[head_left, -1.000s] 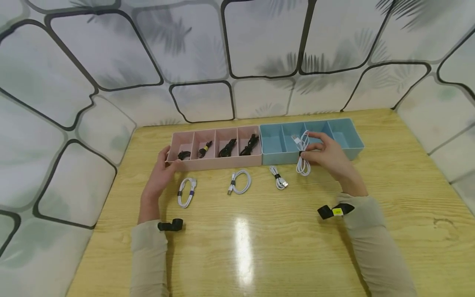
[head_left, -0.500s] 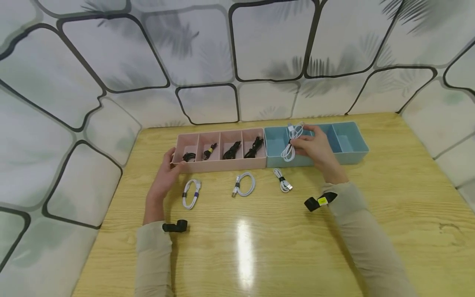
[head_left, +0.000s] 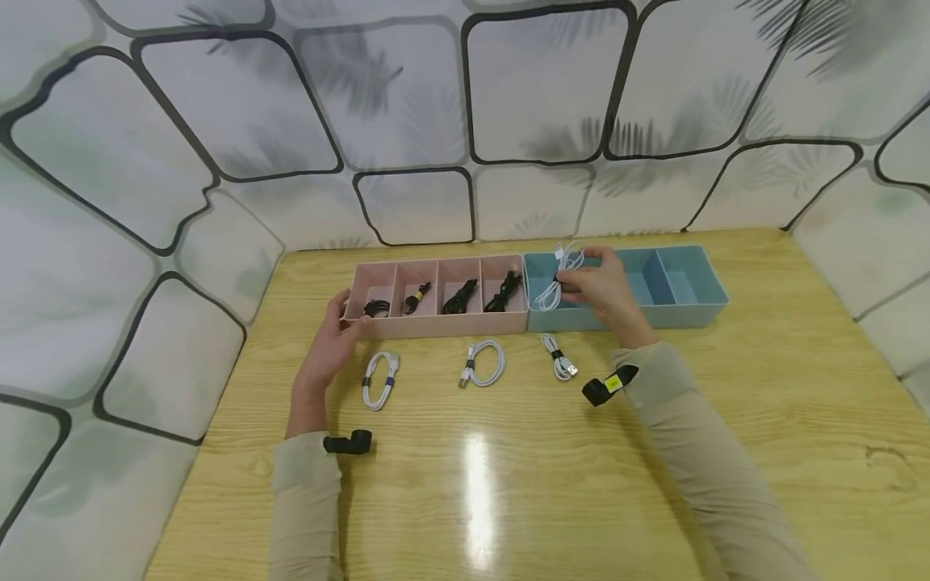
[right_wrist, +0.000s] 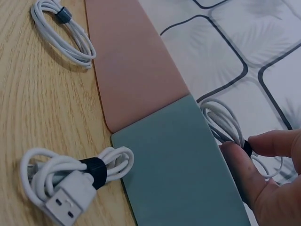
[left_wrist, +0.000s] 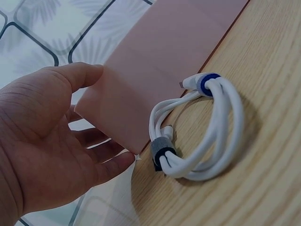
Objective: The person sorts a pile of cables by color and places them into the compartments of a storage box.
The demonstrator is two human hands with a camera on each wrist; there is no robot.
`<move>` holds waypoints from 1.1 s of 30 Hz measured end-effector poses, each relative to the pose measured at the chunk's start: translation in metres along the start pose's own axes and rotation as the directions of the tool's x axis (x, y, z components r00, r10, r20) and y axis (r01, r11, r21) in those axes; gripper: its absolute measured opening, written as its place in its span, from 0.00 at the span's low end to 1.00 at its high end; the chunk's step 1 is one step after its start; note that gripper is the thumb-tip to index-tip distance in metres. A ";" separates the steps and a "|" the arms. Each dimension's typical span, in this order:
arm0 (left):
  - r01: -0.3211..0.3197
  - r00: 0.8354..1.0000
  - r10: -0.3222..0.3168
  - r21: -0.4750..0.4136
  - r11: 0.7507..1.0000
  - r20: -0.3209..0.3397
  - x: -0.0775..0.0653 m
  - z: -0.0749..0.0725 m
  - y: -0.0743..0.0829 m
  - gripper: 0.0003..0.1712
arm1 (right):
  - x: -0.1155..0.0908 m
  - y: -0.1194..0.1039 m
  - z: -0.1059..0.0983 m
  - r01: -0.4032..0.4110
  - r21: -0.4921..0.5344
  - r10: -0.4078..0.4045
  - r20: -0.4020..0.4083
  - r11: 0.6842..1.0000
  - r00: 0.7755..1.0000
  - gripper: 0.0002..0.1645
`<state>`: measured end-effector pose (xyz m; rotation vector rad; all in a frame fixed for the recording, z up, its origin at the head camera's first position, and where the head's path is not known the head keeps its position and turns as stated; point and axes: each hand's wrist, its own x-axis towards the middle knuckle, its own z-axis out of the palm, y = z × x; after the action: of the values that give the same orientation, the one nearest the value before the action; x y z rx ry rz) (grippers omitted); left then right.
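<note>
My right hand [head_left: 609, 292] pinches a bundled white USB cable [head_left: 550, 297] by its black tie. The cable hangs over the leftmost compartment of the blue divided box [head_left: 672, 316]. In the right wrist view, thumb and finger hold the bundle [right_wrist: 223, 117] just behind the box's wall. My left hand [head_left: 328, 349] grips the left end of the pink divided box [head_left: 443, 326], thumb at the front rim and fingers round the end wall. Beside it in the left wrist view lies a coiled white cable [left_wrist: 225, 136] with two ties.
Black cables lie in the pink box's compartments, among them a black cable bundle [head_left: 460, 297]. The boxes stand end to end near the wall [head_left: 414, 206]. In front of them on the wooden table [head_left: 407, 484] lie a looped white cable [head_left: 488, 365] and another white USB cable [head_left: 559, 359].
My right hand has carried the white USB cable leftward, from over the blue box's middle to above its leftmost compartment. My left hand keeps its place on the pink box; the head view has shifted slightly.
</note>
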<state>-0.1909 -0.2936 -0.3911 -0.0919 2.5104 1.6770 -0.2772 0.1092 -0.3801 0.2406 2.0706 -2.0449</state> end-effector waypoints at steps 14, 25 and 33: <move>-0.016 1.000 0.016 -0.003 1.000 0.004 0.001 0.002 -0.003 0.40 | 0.005 0.003 -0.001 -0.006 -0.011 0.005 -0.047 1.000 0.999 0.39; -0.015 1.000 0.015 -0.008 1.000 0.012 0.002 0.000 -0.005 0.40 | 0.006 -0.002 0.002 -0.005 -0.087 0.000 -0.056 0.996 0.998 0.37; -0.012 1.000 0.012 -0.006 1.000 0.013 0.001 -0.002 -0.005 0.40 | 0.002 -0.004 0.002 -0.014 -0.112 0.011 -0.026 0.994 1.000 0.37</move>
<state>-0.1916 -0.2972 -0.3949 -0.0664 2.5020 1.6844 -0.2799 0.1069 -0.3767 0.2608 2.1843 -1.9203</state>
